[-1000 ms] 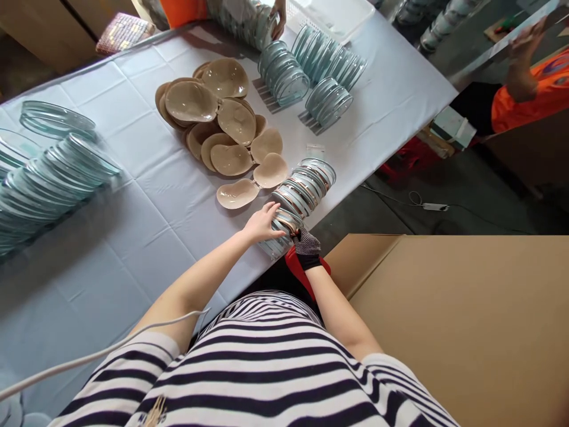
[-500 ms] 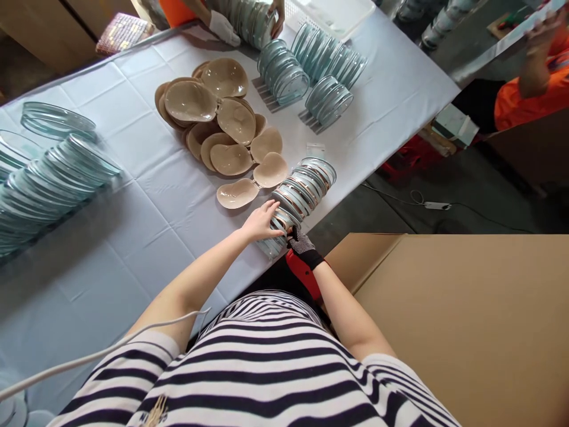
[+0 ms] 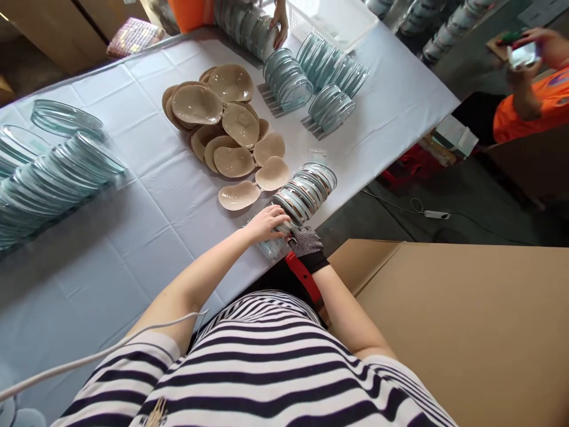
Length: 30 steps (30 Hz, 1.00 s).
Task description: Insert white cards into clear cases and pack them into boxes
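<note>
A row of clear plastic cases (image 3: 302, 196), each with a beige pad inside, lies on its side at the near edge of the white-covered table (image 3: 146, 201). My left hand (image 3: 267, 223) is curled over the near end of that row. My right hand (image 3: 306, 242), in a black dotted glove, presses against the same end from the table's edge. A pile of loose beige pads (image 3: 226, 130) lies just beyond the row.
Long stacks of empty clear cases (image 3: 48, 178) lie at the left, and more stacks (image 3: 311, 77) at the far side. Another person's hand (image 3: 280, 21) holds a stack there. A person in orange (image 3: 528, 89) sits at right. A large cardboard box (image 3: 466, 320) stands beside me.
Both hands stayed at the near end of the row; my left fingers curled more over it. The view shifted slightly.
</note>
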Each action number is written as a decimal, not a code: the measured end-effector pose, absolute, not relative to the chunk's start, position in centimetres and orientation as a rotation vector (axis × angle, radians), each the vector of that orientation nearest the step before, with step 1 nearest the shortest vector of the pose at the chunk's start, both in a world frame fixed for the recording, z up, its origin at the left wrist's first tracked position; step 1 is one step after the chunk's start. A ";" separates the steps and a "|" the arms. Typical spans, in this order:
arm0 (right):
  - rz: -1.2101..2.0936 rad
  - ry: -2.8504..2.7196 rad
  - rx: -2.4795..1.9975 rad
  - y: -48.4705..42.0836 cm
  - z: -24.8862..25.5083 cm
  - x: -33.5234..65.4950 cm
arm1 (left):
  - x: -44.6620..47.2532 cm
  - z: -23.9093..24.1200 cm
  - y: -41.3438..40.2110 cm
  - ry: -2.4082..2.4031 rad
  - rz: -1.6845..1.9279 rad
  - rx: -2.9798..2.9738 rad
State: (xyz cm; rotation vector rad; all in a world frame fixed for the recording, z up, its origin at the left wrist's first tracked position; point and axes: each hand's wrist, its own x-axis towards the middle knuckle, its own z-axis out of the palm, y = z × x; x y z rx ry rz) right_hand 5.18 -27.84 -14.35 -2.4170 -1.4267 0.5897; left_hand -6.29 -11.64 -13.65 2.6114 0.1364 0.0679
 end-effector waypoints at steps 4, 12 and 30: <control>0.805 -1.294 -2.093 -27.1 -14.7 4.9 | -6.1 -13.8 -11.0 0.121 0.099 2.593; 0.603 -1.275 -1.918 -22.2 -11.6 14.4 | -6.3 -12.9 -11.3 0.119 0.017 2.606; 0.667 -2.811 -1.636 0.4 -14.8 12.6 | -4.0 -15.1 0.0 1.126 -0.134 2.512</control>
